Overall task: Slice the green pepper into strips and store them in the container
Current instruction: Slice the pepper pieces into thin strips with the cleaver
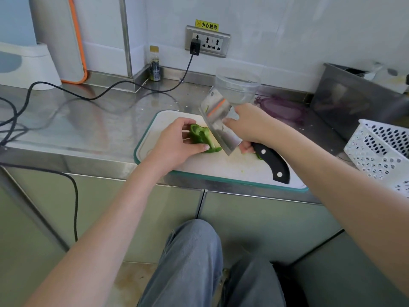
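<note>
A small bottle [154, 63] stands in the counter's back corner; a white perforated basket [381, 149] sits at its right edge.

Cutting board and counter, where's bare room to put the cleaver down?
Free: the cutting board's near strip, and the steel counter left of it, up to the black cable. Crowded: around the pepper, and right, by the white basket.

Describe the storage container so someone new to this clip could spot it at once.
Start at the wall socket and drop down to the steel counter. The container stands there behind the cutting board, just past the cleaver. It is the only clear round tub; the basket is white and perforated.
</note>
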Motion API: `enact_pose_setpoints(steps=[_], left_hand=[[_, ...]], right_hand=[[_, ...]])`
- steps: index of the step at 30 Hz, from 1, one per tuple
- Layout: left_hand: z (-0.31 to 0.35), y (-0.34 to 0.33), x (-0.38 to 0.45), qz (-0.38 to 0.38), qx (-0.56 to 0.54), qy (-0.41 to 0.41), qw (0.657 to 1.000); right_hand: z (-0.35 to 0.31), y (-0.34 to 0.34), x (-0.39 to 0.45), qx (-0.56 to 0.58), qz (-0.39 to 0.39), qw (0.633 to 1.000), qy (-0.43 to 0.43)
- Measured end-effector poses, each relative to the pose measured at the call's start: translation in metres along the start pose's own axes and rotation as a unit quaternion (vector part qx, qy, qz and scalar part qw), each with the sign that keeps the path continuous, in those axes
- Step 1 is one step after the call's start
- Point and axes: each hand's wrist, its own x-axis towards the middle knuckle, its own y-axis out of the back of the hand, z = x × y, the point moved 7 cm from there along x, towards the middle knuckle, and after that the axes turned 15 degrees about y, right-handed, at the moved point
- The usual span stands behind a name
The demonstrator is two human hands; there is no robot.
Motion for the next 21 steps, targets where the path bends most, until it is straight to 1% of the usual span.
enact_pose_setpoints(steps=[1, 3, 6, 8, 12, 14, 15, 16, 18, 19, 20, 21], left_hand=[[0.000, 0.000, 0.000, 0.002, 0.001, 0.000, 1.000], [0.000, 0.001, 0.001, 0.006, 0.004, 0.002, 1.000], [0.000, 0.000, 0.001, 0.006, 0.009, 0.004, 1.000], [0.000, 0.000, 0.001, 0.006, 0.016, 0.002, 1.000], [0.002, -0.001, 0.001, 0.006, 0.033, -0.004, 0.999], [0.002, -0.002, 0.002, 0.006, 0.041, -0.008, 0.999], [0.002, -0.002, 0.002, 0.007, 0.042, -0.009, 0.999], [0.002, -0.002, 0.003, 0.008, 0.041, -0.010, 0.999], [0.001, -0.002, 0.003, 0.007, 0.039, -0.010, 0.999], [0.001, -0.002, 0.003, 0.007, 0.040, -0.011, 0.999], [0.001, -0.002, 0.003, 0.007, 0.043, -0.013, 0.999], [0.001, -0.002, 0.003, 0.009, 0.046, -0.014, 0.999]], right_hand=[[0.003, -0.001, 0.004, -0.009, 0.004, 1.000, 0.014], [0.003, -0.002, 0.004, 0.001, 0.013, 1.000, 0.012], [0.004, -0.010, 0.003, 0.040, -0.030, 0.998, -0.023], [0.002, -0.013, 0.003, 0.019, -0.042, 0.999, -0.023], [0.005, -0.018, 0.008, 0.009, -0.013, 1.000, -0.023], [0.003, -0.019, 0.010, -0.029, -0.003, 0.999, 0.015], [0.003, -0.018, 0.010, -0.045, -0.002, 0.999, 0.018], [0.002, -0.020, 0.011, -0.058, -0.011, 0.998, 0.014], [0.002, -0.027, 0.013, -0.095, -0.058, 0.994, -0.014], [0.001, -0.028, 0.013, -0.107, -0.068, 0.991, -0.034], [-0.001, -0.029, 0.012, -0.128, -0.082, 0.988, -0.038], [-0.003, -0.032, 0.015, -0.133, -0.084, 0.987, -0.020]])
